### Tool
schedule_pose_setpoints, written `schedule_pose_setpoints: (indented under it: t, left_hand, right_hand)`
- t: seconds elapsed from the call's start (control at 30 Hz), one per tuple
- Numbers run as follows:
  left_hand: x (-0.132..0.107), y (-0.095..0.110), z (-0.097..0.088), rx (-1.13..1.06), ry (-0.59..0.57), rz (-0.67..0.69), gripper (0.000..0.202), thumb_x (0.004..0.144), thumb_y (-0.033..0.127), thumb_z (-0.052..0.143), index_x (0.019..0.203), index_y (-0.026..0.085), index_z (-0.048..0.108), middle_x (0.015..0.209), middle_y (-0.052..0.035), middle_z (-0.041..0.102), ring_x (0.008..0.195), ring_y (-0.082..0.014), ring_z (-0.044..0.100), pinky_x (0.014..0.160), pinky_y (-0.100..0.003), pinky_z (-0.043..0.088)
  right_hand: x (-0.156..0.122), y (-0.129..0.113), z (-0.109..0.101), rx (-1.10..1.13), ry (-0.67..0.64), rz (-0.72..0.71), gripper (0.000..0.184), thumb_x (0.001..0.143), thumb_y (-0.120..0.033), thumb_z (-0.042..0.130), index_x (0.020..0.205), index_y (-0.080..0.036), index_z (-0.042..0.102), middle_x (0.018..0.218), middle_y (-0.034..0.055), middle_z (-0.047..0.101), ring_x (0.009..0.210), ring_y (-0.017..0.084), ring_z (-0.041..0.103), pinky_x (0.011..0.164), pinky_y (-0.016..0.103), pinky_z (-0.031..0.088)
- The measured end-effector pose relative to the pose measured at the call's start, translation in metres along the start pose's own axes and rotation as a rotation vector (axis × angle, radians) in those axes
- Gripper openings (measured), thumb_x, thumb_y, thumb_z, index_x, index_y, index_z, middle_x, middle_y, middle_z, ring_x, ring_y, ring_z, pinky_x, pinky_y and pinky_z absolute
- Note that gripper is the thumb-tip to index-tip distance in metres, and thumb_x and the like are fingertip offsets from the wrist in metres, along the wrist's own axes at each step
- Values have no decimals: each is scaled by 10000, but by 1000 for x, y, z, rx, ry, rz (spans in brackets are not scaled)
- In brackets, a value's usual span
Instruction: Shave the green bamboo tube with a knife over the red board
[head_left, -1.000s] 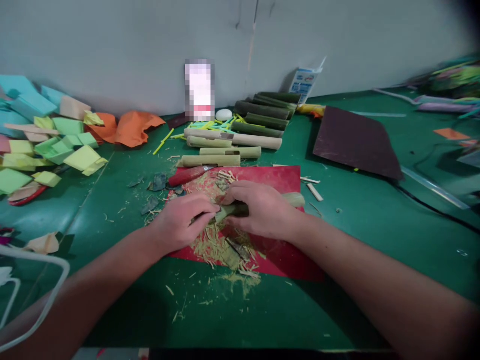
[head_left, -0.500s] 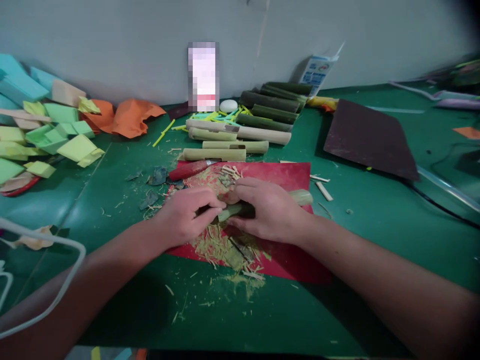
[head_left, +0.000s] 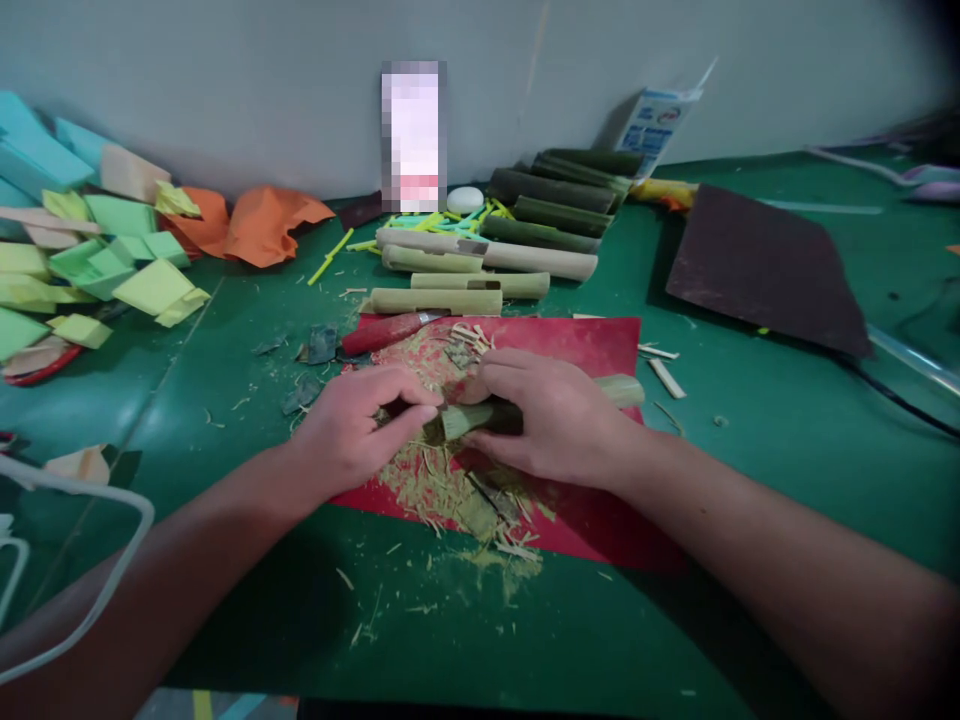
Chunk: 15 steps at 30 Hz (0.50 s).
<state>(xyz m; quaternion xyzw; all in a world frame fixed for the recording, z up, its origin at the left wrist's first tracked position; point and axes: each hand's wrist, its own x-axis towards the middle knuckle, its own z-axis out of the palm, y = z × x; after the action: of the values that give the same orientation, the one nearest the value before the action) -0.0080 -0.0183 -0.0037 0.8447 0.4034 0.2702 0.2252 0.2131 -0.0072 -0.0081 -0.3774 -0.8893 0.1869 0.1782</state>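
The right hand [head_left: 559, 425] is clenched around a pale green bamboo stick [head_left: 622, 389] lying across the red cutting mat [head_left: 585, 345] on the green counter [head_left: 750, 440]. The left hand [head_left: 352, 435] pinches the stick's near-left end over pale shavings [head_left: 435, 485]. Far behind lies a row of cut bamboo tubes [head_left: 480, 270].

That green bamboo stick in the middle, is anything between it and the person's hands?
Nothing visible. The right hand wraps around the bamboo stick, and the left hand meets its near end, fingers closed; whether they hold a small tool cannot be told. Only loose shavings lie underneath on the red mat.
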Motion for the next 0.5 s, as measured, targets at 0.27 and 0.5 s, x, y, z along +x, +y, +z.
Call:
schedule_pose_setpoints:
  t: [0.27,0.5]
  left_hand:
    - [8,0,5,-21,-112,-16,144,858,236,532,803,156,638,803,-15,664,743,-114,604,698,-225,444]
    - [1,0,2,62,-108,96,167,887,222,476,847,159,625,835,-41,648,766,-132,593,704,-247,452]
  right_hand:
    - [0,2,1,7,0,-5,216,726,-271,633,923,-187,603,921,45,610,886,197,541,723,302,402]
    - [2,3,-2,38,-29,-39,216,751,-287,632,948,-199,612,928,44,613,886,194,551,725,302,403]
